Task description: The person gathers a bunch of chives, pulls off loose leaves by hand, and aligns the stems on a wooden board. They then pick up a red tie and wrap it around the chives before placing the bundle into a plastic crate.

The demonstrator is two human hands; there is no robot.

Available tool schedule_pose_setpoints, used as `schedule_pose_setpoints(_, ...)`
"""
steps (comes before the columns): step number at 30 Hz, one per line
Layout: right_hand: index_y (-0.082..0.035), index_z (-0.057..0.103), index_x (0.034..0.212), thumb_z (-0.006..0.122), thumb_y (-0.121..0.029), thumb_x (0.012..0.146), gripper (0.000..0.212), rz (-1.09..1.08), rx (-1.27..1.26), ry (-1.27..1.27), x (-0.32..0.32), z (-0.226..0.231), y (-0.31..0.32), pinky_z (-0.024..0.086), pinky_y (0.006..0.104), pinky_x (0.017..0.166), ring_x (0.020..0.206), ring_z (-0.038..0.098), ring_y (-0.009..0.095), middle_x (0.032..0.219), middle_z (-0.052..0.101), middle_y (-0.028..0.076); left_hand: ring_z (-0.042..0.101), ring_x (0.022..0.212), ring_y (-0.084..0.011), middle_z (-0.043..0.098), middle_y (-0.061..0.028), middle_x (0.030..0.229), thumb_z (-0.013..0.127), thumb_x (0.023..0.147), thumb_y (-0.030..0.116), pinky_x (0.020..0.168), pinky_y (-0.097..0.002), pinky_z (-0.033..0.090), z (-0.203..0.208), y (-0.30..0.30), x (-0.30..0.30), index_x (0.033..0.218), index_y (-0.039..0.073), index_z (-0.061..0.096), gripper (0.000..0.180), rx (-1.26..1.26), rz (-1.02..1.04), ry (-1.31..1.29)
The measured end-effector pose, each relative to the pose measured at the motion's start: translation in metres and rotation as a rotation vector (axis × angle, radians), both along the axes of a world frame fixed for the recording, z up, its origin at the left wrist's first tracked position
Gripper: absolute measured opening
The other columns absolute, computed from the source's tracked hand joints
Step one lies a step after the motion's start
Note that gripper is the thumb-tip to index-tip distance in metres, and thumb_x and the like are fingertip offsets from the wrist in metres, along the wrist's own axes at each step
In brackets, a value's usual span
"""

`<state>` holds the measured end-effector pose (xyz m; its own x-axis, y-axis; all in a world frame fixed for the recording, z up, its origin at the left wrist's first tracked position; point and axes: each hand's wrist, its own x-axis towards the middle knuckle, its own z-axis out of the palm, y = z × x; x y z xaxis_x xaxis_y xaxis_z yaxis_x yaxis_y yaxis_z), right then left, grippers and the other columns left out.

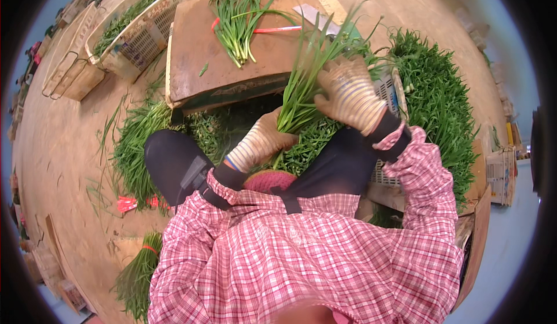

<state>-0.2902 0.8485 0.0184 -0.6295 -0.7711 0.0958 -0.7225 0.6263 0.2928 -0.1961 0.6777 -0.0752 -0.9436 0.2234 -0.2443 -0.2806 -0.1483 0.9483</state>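
Note:
My left hand (261, 141), in a striped knit glove, is closed round the pale lower ends of a bunch of garlic chives (299, 92). Its long green leaves fan upward and to the right. Against the bunch's right side is my gloved right hand (348, 92), thumb apart from the fingers; its fingertips are slightly blurred among the leaves. Beyond them, a smaller pile of chives (239, 28) lies on a brown board-topped stand (191, 63), beside a thin red strip (278, 29).
A large heap of chives (435, 103) fills a crate at my right. More chives (142, 141) lie on the floor at left, near a tied bundle (139, 274) and red strips (127, 204). Plastic crates (139, 51) stand far left. A pink round seat (270, 182) is beneath me.

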Motion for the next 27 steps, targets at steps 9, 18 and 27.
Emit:
schedule_pose_setpoints(9, -0.008, 0.071, 0.096, 0.067, -0.036, 0.075, 0.035, -0.372, -0.079, -0.030, -0.001, -0.013, -0.039, 0.043, 0.0464, 0.085, 0.103, 0.059, 0.025, 0.105, 0.063, 0.009, 0.056, 0.074, -0.0116, 0.062, -0.0022, 0.090, 0.072, 0.075, 0.000, 0.067, -0.0276, 0.049, 0.004, -0.002, -0.013, 0.112, 0.000, 0.057, 0.041, -0.024, 0.048, 0.056)
schedule_pose_setpoints(18, -0.008, 0.065, 0.098, 0.064, -0.017, 0.081, 0.019, -0.682, -0.301, 0.175, -0.074, 0.014, 0.031, 0.053, 0.0362, 0.070, 0.084, 0.065, 0.023, 0.094, 0.064, 0.011, 0.058, 0.062, -0.0105, 0.068, -0.0064, 0.088, 0.070, 0.077, 0.003, 0.054, -0.0237, 0.049, -0.006, -0.018, 0.006, 0.112, -0.001, 0.059, 0.036, 0.067, 0.031, 0.005)
schedule_pose_setpoints(27, -0.012, 0.067, 0.108, 0.061, -0.013, 0.092, 0.017, 0.092, -1.477, -0.211, -0.102, 0.127, 0.234, 0.046, 0.0173, 0.054, 0.066, 0.055, 0.006, 0.105, 0.069, 0.004, 0.057, 0.059, -0.0098, 0.069, -0.0094, 0.090, 0.068, 0.080, 0.006, 0.047, -0.0228, 0.049, -0.009, -0.043, -0.012, 0.110, -0.005, 0.058, 0.034, 0.247, -0.043, -0.159)
